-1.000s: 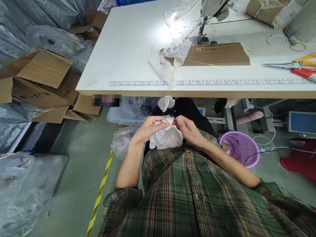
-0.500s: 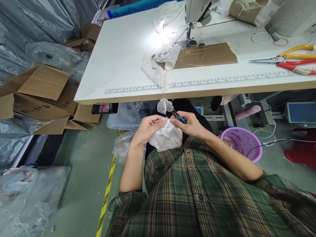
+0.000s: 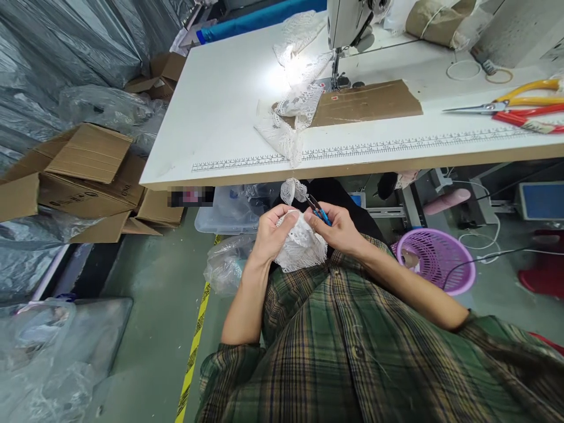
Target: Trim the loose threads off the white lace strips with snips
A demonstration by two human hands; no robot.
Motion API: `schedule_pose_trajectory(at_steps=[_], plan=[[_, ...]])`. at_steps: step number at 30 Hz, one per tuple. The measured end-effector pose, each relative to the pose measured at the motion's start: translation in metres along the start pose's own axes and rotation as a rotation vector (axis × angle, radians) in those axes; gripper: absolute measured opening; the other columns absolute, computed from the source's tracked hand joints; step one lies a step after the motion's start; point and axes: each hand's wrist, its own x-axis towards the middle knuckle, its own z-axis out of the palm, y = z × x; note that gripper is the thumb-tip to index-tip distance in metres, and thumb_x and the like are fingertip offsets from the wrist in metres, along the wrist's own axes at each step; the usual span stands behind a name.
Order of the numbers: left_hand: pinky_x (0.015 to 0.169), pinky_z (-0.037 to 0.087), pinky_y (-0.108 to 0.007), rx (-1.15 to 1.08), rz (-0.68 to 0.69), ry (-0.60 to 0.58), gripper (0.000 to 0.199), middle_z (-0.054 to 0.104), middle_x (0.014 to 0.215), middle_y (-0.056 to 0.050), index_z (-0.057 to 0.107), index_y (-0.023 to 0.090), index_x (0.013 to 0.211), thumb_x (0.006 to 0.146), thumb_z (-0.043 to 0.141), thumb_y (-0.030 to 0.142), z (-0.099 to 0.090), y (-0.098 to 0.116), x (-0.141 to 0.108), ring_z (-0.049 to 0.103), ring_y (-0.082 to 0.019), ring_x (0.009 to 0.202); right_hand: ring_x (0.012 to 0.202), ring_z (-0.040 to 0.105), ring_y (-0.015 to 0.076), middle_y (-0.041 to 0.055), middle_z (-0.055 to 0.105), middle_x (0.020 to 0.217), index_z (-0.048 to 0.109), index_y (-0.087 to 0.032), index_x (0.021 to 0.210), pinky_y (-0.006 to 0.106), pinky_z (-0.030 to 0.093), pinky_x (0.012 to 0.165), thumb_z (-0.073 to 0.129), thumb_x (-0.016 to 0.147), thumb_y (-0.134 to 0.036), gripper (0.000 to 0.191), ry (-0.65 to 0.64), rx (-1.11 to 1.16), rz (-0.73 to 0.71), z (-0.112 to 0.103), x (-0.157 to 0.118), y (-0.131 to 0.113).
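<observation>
White lace fabric [image 3: 302,249] hangs over my lap, bunched between both hands. My left hand [image 3: 274,232] is closed on its left edge, thumb on top. My right hand [image 3: 337,226] pinches the lace's right side and also holds small blue-handled thread snips [image 3: 321,214] in its fingers, their dark blades pointing up and left toward the table. From the lace in my hands a strip [image 3: 293,191] runs up over the table edge and joins more lace [image 3: 299,106] lying near the sewing machine [image 3: 346,26].
The white table [image 3: 229,106] has a printed ruler along its front edge. Brown cardboard [image 3: 370,104] lies under the needle. Yellow-handled scissors [image 3: 524,97] and a red-handled tool [image 3: 524,120] lie at right. A purple basket [image 3: 434,235] stands on the floor; cardboard boxes [image 3: 88,155] are at left.
The view has shifted slightly. Both hands keep their grip on the lace; the snips in my right hand are turned a little more upright.
</observation>
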Motion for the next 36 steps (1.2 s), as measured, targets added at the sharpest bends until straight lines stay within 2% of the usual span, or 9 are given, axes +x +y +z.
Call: schedule_pose_trajectory(at_steps=[6, 11, 17, 21, 26, 29, 32, 34, 36], plan=[[0.056, 0.042, -0.022, -0.057, -0.039, -0.009, 0.038, 0.069, 0.072, -0.001, 0.072, 0.015, 0.088, 0.068, 0.085, 0.045, -0.001, 0.004, 0.004, 0.054, -0.010, 0.058, 0.060, 0.042, 0.0107, -0.0022, 0.051, 0.064, 0.063, -0.017, 0.079, 0.026, 0.038, 0.057, 0.068, 0.078, -0.066, 0.049, 0.035, -0.026, -0.050, -0.003, 0.006, 0.006], [0.064, 0.047, -0.024, -0.021, -0.035, -0.068, 0.038, 0.076, 0.088, -0.006, 0.076, 0.015, 0.091, 0.066, 0.087, 0.041, -0.006, 0.006, 0.007, 0.062, -0.013, 0.069, 0.059, 0.044, 0.0106, -0.0019, 0.054, 0.065, 0.065, -0.016, 0.081, 0.025, 0.038, 0.055, 0.069, 0.079, -0.062, 0.046, 0.037, -0.060, -0.062, -0.005, 0.008, 0.008], [0.056, 0.044, -0.022, -0.071, -0.095, -0.040, 0.033, 0.070, 0.068, -0.002, 0.074, 0.014, 0.078, 0.064, 0.087, 0.042, -0.009, 0.007, 0.008, 0.059, -0.011, 0.060, 0.051, 0.040, 0.0076, -0.0041, 0.053, 0.059, 0.069, -0.014, 0.083, 0.023, 0.032, 0.047, 0.076, 0.073, -0.058, 0.046, -0.031, -0.044, 0.077, -0.016, 0.004, 0.013], [0.054, 0.043, -0.021, -0.085, -0.154, -0.042, 0.031, 0.068, 0.066, -0.002, 0.073, 0.014, 0.075, 0.065, 0.086, 0.040, -0.016, 0.009, 0.006, 0.057, -0.010, 0.058, 0.041, 0.038, 0.0074, -0.0074, 0.046, 0.047, 0.070, -0.014, 0.081, 0.022, 0.029, 0.042, 0.078, 0.070, -0.057, 0.045, -0.076, -0.024, 0.184, -0.025, -0.002, 0.016], [0.052, 0.041, -0.020, -0.022, -0.174, -0.050, 0.032, 0.067, 0.068, -0.002, 0.073, 0.014, 0.078, 0.068, 0.084, 0.042, -0.023, 0.012, 0.000, 0.055, -0.010, 0.058, 0.038, 0.041, 0.0086, -0.0078, 0.047, 0.043, 0.069, -0.015, 0.083, 0.023, 0.033, 0.043, 0.076, 0.072, -0.056, 0.043, -0.120, -0.002, 0.190, -0.026, -0.009, 0.016], [0.056, 0.041, -0.021, 0.038, -0.138, -0.094, 0.034, 0.067, 0.071, -0.002, 0.072, 0.014, 0.081, 0.073, 0.081, 0.046, -0.026, 0.015, -0.004, 0.054, -0.011, 0.061, 0.040, 0.040, 0.0084, -0.0076, 0.047, 0.045, 0.066, -0.016, 0.079, 0.023, 0.032, 0.044, 0.072, 0.078, -0.056, 0.040, -0.159, -0.053, 0.158, -0.026, -0.008, 0.014], [0.061, 0.041, -0.022, 0.131, -0.052, -0.126, 0.035, 0.065, 0.074, -0.002, 0.072, 0.015, 0.082, 0.077, 0.078, 0.049, -0.029, 0.017, -0.005, 0.053, -0.012, 0.066, 0.050, 0.043, 0.0089, -0.0034, 0.055, 0.058, 0.066, -0.017, 0.078, 0.024, 0.032, 0.050, 0.066, 0.084, -0.052, 0.036, -0.073, -0.219, -0.001, -0.022, 0.003, 0.013], [0.063, 0.040, -0.022, 0.196, 0.004, -0.138, 0.036, 0.064, 0.075, -0.002, 0.072, 0.015, 0.081, 0.079, 0.076, 0.050, -0.031, 0.019, -0.005, 0.051, -0.012, 0.068, 0.056, 0.045, 0.0100, -0.0009, 0.060, 0.068, 0.067, -0.017, 0.083, 0.025, 0.035, 0.054, 0.066, 0.085, -0.050, 0.033, 0.059, -0.319, -0.125, -0.016, 0.015, 0.013], [0.064, 0.039, -0.023, 0.236, 0.034, -0.150, 0.038, 0.063, 0.074, -0.002, 0.071, 0.015, 0.080, 0.080, 0.074, 0.053, -0.033, 0.021, -0.005, 0.050, -0.012, 0.068, 0.057, 0.046, 0.0109, -0.0009, 0.059, 0.068, 0.066, -0.018, 0.089, 0.026, 0.037, 0.057, 0.069, 0.083, -0.050, 0.033, 0.184, -0.384, -0.204, -0.006, 0.028, 0.014]])
